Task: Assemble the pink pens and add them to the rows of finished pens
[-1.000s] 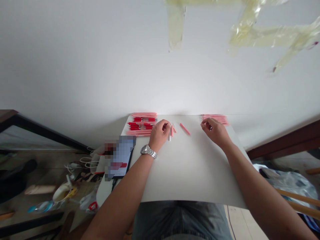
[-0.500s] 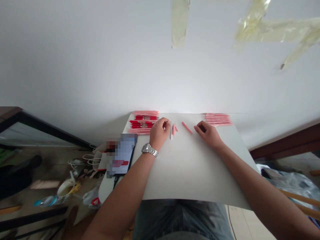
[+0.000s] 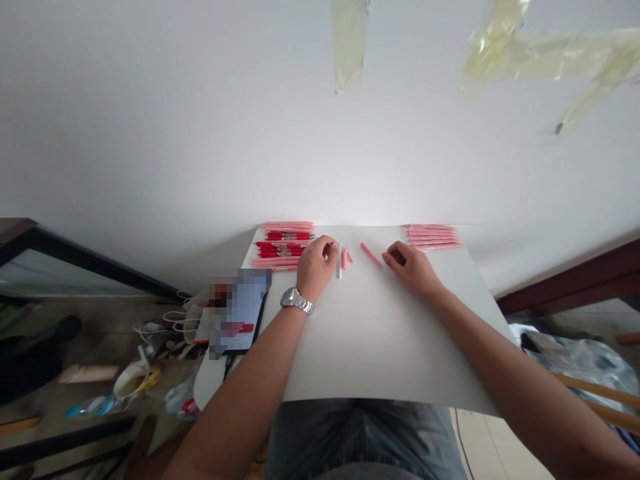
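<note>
My left hand [image 3: 317, 265], a silver watch on its wrist, rests on the white table with fingers curled closed; anything inside them is hidden. Just right of its fingertips lies a thin whitish tube [image 3: 340, 261]. Beside the tube are two short pink pieces, a thicker one [image 3: 344, 259] and a small clip-like one [image 3: 349, 257]. A longer pink pen barrel [image 3: 371, 255] lies slanted on the table between the hands. My right hand [image 3: 410, 268] lies close to the barrel's near end, fingers curled in; no object shows in it.
Red pens [image 3: 283, 249] and pale pink pen parts [image 3: 275, 262] lie in rows at the table's left. A row of pink parts [image 3: 434, 237] lies at back right. A tablet [image 3: 245, 310] sits at the left edge. The wall [image 3: 390, 153] rises behind the table.
The view has shifted slightly, moving everything a little to the left. Both hands and the pen parts keep about the same places on the table.
</note>
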### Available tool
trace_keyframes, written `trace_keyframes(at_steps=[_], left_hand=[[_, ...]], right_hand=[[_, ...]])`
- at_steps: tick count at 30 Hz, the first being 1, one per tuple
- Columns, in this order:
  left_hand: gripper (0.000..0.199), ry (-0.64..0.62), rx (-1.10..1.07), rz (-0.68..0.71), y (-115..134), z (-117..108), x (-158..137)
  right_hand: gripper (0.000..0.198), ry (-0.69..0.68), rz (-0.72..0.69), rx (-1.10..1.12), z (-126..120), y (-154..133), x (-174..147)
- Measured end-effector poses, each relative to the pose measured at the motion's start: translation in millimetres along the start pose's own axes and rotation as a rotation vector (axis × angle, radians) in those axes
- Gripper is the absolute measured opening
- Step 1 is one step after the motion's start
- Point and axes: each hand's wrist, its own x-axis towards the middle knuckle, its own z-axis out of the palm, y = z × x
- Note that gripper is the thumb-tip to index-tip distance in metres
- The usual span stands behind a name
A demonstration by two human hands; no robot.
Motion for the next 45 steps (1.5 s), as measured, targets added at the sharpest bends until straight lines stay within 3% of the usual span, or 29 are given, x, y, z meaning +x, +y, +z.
trace_keyframes(at_steps=[3, 11, 20, 33, 45], left_hand=[[0.012, -0.001, 0.007, 0.004, -1, 0, 0], [0.012, -0.011, 0.0, -0.001, -1, 2, 0], [0.014, -0.027, 0.002, 0.017, 1, 0, -1], [0.016, -0.087, -0.063, 0.098, 8, -1, -3], [0.016, -0.169, -0.094, 0.185, 10, 0, -6]], right_hand=[[0.018, 0.008, -0.048, -0.062, 3, -2, -1], [0.033, 0.036, -0.065, -0.205, 12, -4, -6], [0.022, -0.006, -0.09, -0.128, 9, -3, -4], [0.011, 0.028, -0.082, -0.184, 6, -10, -4], [0.009, 0.07, -0.259, -0.048, 0, -16, -5]])
